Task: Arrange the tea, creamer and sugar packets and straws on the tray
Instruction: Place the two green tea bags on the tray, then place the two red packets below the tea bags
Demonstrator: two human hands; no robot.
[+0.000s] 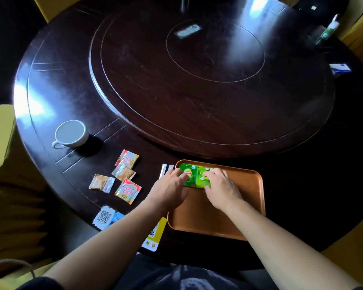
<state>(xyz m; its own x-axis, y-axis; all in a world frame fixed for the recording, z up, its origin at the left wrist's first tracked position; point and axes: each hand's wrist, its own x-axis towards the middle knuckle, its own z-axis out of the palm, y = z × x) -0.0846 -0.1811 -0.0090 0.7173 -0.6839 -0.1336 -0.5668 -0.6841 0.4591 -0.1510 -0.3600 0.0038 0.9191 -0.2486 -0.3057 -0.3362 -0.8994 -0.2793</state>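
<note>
An orange-brown tray lies at the table's near edge. Two green tea packets sit side by side in its far left corner: the left tea packet under the fingers of my left hand, the right tea packet under the fingers of my right hand. Left of the tray lie two red creamer packets and two brown sugar packets. Two white wrapped straws lie just outside the tray's left rim, partly hidden by my left hand.
A white cup stands at the left on the dark round table, which has a large raised turntable. QR code cards lie near the front edge. A bottle and a box sit far right.
</note>
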